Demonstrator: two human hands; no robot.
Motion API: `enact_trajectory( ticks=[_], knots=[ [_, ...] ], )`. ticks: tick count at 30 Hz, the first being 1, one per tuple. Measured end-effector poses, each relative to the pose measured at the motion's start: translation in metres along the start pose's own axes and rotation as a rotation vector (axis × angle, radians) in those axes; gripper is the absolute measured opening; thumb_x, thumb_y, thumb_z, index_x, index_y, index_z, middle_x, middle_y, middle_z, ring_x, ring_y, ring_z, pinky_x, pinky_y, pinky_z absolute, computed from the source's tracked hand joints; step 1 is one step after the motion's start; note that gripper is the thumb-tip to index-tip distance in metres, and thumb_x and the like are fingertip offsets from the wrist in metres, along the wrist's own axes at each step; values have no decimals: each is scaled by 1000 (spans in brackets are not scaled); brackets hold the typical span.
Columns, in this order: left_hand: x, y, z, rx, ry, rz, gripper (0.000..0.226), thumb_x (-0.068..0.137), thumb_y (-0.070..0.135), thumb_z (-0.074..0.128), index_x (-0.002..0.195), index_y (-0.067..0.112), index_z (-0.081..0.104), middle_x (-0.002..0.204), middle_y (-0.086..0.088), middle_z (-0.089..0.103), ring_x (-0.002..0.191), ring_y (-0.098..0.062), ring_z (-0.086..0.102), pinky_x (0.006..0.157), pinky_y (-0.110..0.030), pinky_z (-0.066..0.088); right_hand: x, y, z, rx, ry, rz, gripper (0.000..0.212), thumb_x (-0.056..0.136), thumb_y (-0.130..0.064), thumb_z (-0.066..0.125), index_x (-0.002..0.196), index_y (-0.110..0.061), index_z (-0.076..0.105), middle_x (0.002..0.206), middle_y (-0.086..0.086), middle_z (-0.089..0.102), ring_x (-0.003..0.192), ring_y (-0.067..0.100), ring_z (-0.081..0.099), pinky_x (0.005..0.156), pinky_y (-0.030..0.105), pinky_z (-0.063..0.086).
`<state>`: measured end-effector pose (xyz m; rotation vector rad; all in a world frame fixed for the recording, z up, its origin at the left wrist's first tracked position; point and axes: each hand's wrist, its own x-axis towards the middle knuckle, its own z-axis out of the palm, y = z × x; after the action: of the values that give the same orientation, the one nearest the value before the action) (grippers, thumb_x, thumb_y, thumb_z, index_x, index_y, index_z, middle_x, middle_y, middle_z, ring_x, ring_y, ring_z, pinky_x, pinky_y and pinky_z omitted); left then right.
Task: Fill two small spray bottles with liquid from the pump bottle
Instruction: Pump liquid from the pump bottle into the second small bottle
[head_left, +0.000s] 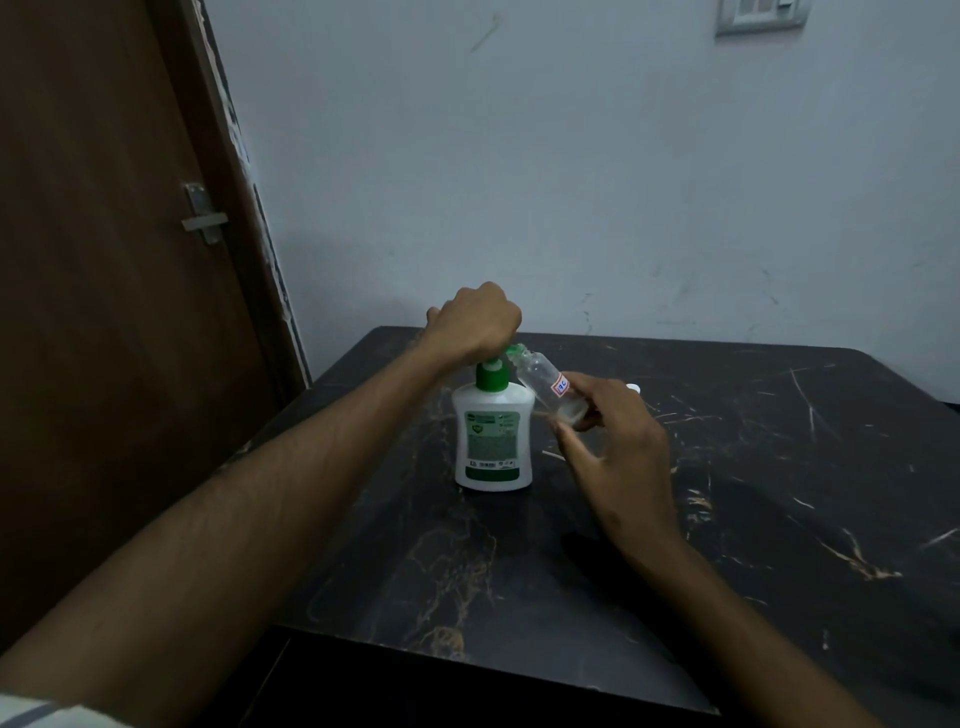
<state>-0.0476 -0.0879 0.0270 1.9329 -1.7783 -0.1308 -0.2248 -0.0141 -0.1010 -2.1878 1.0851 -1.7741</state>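
Dark marble-patterned table (779, 493) against a pale wall holds a white plastic pump bottle (493, 441) with a green pump. Left hand (475, 322), clenched, presses the pump head. Right hand (615, 447) grasps a small clear spray bottle (545, 384), tilted, its open mouth at the green nozzle.

The pump bottle (493, 441) is showing a white body, a green collar and pump head, and a green-and-white label with a green band at its foot. The small spray bottle (545, 387) is looking clear, wearing a white sticker edged red with blue writing. The bench (779, 467) is showing black, veined gold and white like marble.
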Motion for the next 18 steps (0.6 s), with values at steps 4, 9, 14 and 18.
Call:
enact_trajectory(
  ticks=[4, 9, 14, 18],
  knots=[
    [0, 1, -1, 34, -25, 15, 23, 89, 25, 55, 100, 16, 73, 98, -3, 74, 92, -25, 67, 92, -48, 53, -2, -2, 0, -7, -13, 5, 40, 89, -8, 77, 127, -14, 67, 109, -5, 66, 91, 8, 61, 79, 20, 54],
    [5, 1, -4, 52, -41, 25, 29, 81, 33, 54, 96, 17, 73, 97, 0, 74, 90, -22, 68, 91, -48, 54, -4, -11, -3, 2, -33, 7, 36, 95, -20, 75, 130, -22, 65, 101, -15, 65, 83, -2, 61, 71, 6, 45],
    [6, 0, 1, 65, -65, 42, 25, 82, 29, 59, 100, 17, 72, 100, -2, 73, 94, -24, 67, 95, -51, 53, -7, -10, -3, -27, -45, 18, 35, 97, -28, 72, 131, -25, 63, 92, -22, 59, 77, -5, 60, 66, 3, 42],
    [5, 5, -7, 73, -40, 80, 26, 83, 24, 56, 102, 16, 72, 98, -3, 73, 96, -25, 67, 94, -52, 50, -8, -9, -1, -60, -53, 31, 37, 99, -34, 68, 133, -26, 61, 98, -20, 59, 82, -11, 58, 69, 2, 41]
  ],
)
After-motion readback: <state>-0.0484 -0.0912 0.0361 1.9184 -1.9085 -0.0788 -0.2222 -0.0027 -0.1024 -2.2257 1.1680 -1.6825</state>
